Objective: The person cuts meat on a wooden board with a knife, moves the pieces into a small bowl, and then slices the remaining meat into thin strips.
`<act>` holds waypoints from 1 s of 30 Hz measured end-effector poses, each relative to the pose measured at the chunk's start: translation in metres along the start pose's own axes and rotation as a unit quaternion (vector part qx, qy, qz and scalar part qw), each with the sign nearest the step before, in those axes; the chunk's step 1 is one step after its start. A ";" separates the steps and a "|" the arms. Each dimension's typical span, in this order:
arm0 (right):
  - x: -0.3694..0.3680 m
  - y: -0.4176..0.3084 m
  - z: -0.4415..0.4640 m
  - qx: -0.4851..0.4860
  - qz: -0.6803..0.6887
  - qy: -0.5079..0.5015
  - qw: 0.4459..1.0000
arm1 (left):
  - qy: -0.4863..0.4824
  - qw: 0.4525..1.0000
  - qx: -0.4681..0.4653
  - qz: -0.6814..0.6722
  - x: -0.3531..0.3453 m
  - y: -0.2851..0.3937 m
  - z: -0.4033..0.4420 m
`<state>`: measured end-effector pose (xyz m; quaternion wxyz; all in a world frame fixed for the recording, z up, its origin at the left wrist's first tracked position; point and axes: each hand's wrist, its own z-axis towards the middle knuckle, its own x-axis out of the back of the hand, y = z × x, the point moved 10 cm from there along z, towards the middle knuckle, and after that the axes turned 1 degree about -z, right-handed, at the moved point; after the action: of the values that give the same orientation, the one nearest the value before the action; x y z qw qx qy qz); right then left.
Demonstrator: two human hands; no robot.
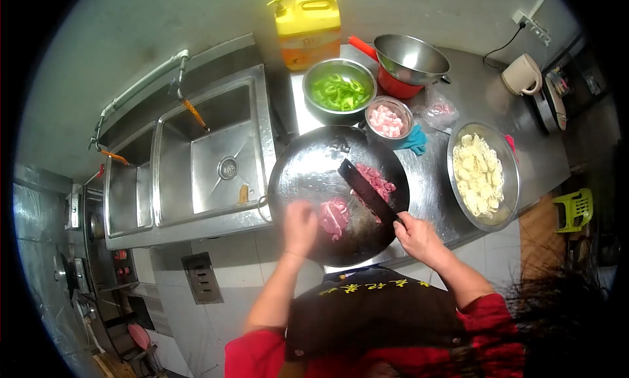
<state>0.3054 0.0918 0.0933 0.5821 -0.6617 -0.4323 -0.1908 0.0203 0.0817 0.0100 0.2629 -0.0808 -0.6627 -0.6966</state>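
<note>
A round dark board sits on the steel counter, with an unsliced piece of raw meat left of centre. Cut meat lies in a pile on its right part. My right hand is wrapped round the handle of a dark cleaver, whose blade slants across the board beside the cut meat. Just left of the unsliced piece is my left hand, blurred over the board's left edge; its fingers are smeared.
Behind the board stand a bowl of green peppers, a small bowl of pale meat, a steel bowl and a yellow jug. A large bowl of pale slices is at right; a double sink is at left.
</note>
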 end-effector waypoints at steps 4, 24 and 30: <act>-0.024 -0.007 -0.015 0.022 -0.016 -0.039 0.999 | -0.008 0.980 -0.186 0.066 -0.011 0.050 -0.017; -0.103 -0.079 0.072 0.086 -0.096 -0.095 0.987 | -0.047 0.967 -0.227 0.104 0.001 0.035 0.023; -0.084 -0.054 0.022 0.010 -0.130 -0.103 0.986 | -0.076 0.965 -0.215 0.131 -0.011 0.027 0.020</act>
<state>0.2107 0.0807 0.0565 0.5112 -0.6100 -0.5743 -0.1915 0.0377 0.1049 0.0305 0.2770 -0.2742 -0.4989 -0.7741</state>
